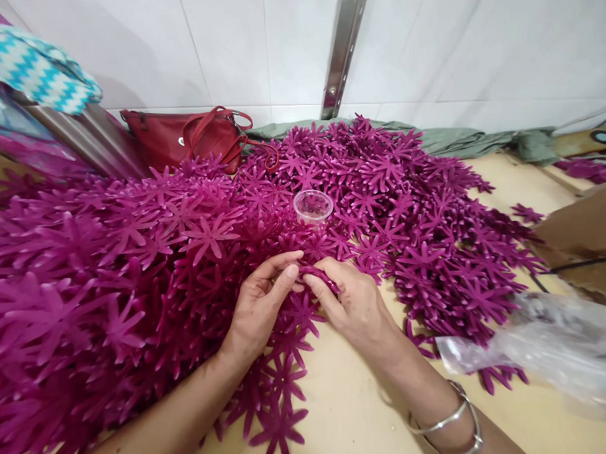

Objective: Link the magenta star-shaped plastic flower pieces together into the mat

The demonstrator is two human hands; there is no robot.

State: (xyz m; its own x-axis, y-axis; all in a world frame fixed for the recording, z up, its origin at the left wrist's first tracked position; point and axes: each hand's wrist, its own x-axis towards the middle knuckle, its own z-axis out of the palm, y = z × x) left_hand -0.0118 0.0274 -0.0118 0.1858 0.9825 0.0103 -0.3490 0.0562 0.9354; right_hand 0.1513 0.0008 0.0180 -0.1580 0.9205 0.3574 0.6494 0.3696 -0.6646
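Observation:
Just above the table's middle, my two hands meet at a folded purple flower-shaped piece [320, 274]. My right hand [352, 301] grips it between thumb and curled fingers, and a silver bangle circles that wrist. From the other side, my left hand [258, 298] pinches the piece's left end with thumb and fingertips. Much of the piece is hidden by the fingers. Just beyond them, a small clear plastic cup [313, 207] sits among the purple pieces; its contents are too small to name. A large heap of flat flower shapes [208, 237] spreads under and beside my left arm.
Another heap of purple flowers [433, 249] lies to the right on the tan table [349, 397]. A red handbag [165, 136] rests against the tiled wall. At right are a clear plastic bag [560, 350] and a cardboard box [581, 230]. Patterned cloth [34, 67] hangs at left.

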